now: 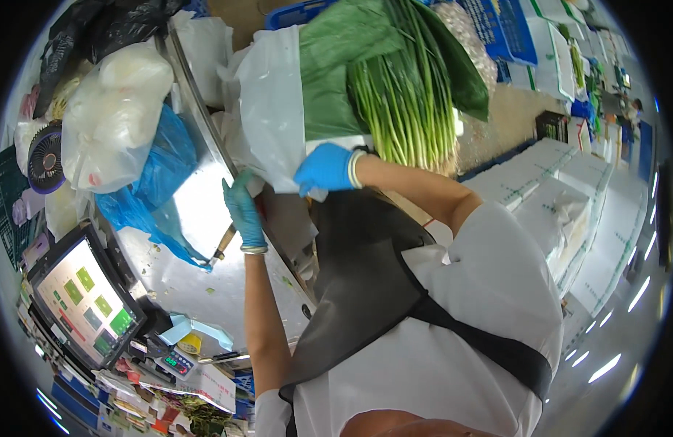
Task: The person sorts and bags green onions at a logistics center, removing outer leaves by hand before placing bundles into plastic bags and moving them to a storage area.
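Note:
My right hand [326, 168], in a blue glove, has its fingers closed on the lower edge of a white plastic bag [272, 104]. Left of it, my left hand [246, 213] wears a blue-green glove and is raised over the steel table's edge. Its fingertips are beside the bag's lower left side; whether they grip the film cannot be made out. A wooden-handled tool [225, 240], possibly a knife, lies on the steel table [189, 295] beside that hand. Beyond my right forearm lies a bundle of green onions [405, 109], partly on green plastic sheeting [336, 71].
On the table are a blue plastic bag [161, 158], a filled translucent bag [118, 114], a small fan [46, 157], a touchscreen monitor [85, 297], a scale display [177, 362] and yellow tape [190, 343]. White foam boxes [566, 202] stand at right; a blue crate [497, 33] stands behind.

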`<action>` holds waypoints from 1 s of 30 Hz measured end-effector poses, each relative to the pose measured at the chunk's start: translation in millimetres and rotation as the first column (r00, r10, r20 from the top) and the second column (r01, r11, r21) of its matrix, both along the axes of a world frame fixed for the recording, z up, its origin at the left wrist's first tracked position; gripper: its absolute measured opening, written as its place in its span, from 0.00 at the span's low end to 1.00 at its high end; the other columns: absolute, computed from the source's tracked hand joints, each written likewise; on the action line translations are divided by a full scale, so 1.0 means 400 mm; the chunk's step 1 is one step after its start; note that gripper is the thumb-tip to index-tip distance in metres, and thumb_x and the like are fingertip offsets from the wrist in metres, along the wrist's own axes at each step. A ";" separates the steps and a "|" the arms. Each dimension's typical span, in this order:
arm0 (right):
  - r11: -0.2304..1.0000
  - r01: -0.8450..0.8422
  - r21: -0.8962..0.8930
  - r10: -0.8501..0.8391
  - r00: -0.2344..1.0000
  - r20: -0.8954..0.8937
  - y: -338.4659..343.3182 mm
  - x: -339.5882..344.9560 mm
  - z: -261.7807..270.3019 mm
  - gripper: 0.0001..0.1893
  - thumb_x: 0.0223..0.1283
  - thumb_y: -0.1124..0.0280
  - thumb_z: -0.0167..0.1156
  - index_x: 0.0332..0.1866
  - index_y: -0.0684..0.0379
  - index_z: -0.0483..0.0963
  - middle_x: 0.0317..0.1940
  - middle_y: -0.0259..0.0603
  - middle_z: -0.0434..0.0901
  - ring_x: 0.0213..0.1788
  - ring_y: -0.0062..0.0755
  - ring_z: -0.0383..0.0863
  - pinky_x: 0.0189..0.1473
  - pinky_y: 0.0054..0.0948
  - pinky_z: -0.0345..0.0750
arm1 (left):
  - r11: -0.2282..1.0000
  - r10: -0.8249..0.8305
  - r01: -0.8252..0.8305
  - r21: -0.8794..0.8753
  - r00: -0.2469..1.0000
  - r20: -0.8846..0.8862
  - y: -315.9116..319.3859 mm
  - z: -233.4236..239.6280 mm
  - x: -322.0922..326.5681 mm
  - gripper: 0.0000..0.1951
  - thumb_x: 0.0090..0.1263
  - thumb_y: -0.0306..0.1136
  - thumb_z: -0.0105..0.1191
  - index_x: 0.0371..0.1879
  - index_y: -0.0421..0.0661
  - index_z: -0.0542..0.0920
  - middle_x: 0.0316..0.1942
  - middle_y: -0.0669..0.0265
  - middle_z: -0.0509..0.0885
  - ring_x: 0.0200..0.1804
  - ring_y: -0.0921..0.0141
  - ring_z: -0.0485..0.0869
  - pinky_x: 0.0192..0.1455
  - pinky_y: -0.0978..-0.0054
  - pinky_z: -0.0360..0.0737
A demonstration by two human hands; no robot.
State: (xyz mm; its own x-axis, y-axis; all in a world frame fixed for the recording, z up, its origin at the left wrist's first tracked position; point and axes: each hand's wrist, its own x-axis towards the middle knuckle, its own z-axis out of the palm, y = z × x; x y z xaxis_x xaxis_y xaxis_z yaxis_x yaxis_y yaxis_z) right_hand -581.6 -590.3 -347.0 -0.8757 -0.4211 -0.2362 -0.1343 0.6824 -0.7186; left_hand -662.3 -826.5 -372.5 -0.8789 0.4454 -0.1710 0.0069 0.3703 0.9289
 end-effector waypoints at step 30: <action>0.042 0.588 -0.808 -0.341 0.768 0.542 -0.265 0.337 0.156 0.09 0.64 0.74 0.52 0.46 0.62 0.76 0.44 0.44 0.82 0.49 0.41 0.80 0.54 0.36 0.78 | 0.333 0.896 -0.934 0.128 0.356 0.264 -0.867 0.273 0.732 0.06 0.64 0.24 0.59 0.29 0.43 0.74 0.26 0.71 0.76 0.27 0.77 0.72 0.31 0.81 0.73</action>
State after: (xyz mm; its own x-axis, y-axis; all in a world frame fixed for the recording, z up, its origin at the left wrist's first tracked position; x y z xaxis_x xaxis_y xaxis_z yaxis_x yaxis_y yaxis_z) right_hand -446.8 -696.5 -284.8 -0.9801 0.0590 -0.1894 0.1167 -0.6004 -0.7911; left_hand -369.4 -1173.2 -263.5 -0.7336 -0.5893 -0.3385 -0.3186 -0.1418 0.9372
